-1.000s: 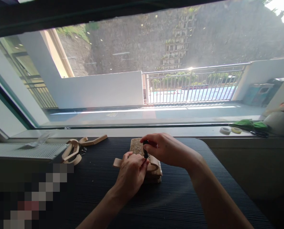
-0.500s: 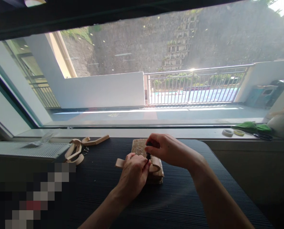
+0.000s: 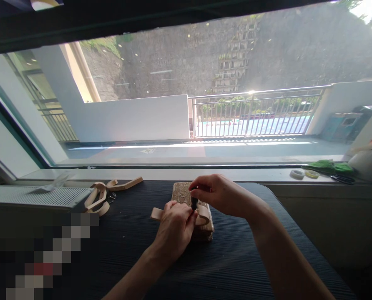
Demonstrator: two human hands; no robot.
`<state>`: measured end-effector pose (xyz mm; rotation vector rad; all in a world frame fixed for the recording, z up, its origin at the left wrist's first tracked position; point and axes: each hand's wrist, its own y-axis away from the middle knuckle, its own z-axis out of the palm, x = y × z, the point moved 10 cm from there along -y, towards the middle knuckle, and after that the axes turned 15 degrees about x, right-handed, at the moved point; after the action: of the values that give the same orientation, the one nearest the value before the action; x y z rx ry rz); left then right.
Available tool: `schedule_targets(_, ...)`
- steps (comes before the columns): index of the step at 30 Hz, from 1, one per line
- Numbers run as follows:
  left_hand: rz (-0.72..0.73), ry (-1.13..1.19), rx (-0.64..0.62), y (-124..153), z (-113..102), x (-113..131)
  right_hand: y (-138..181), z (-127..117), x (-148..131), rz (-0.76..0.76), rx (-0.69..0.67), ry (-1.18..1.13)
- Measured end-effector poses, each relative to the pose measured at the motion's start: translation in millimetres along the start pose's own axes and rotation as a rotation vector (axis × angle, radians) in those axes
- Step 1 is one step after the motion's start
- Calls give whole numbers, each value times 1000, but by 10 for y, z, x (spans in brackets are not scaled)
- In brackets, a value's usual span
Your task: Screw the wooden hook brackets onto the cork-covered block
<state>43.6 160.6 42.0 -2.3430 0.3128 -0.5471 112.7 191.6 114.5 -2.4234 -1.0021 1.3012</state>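
Observation:
My left hand (image 3: 178, 223) is closed around a curved wooden piece (image 3: 204, 216), pressing it down on a rough chipboard block (image 3: 181, 192). One straight end of the wood sticks out left of the hand, and its hooked end shows on the right. Above the left fingertips, my right hand (image 3: 215, 193) pinches the top of a short dark screwdriver (image 3: 194, 201) held upright. The tool's lower end meets the wood beside my left thumb and index finger; its tip is hidden.
Several curved wooden pieces (image 3: 96, 198) lie at the table's left, beside small screws (image 3: 111, 197). A white ridged panel (image 3: 38, 196) stands further left. On the windowsill are tape rolls (image 3: 297, 174), a green cloth (image 3: 328, 166) and dark scissors (image 3: 344, 179).
My right fingers have shifted slightly on the screwdriver's top, and more of its dark handle shows below them. My left hand and the wooden piece have stayed in place.

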Motion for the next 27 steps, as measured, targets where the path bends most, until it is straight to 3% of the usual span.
schedule_targets(15,-4,10,-8,-5,-22,24,14,-38,-51,-16,5,-6)
schedule_targets(22,2,-10,-14,-15,-21,37,-27,-14,118,35,46,32)
schedule_targets(27,-4,-22,-14,-17,-21,37,-36,-55,49,6,104,72)
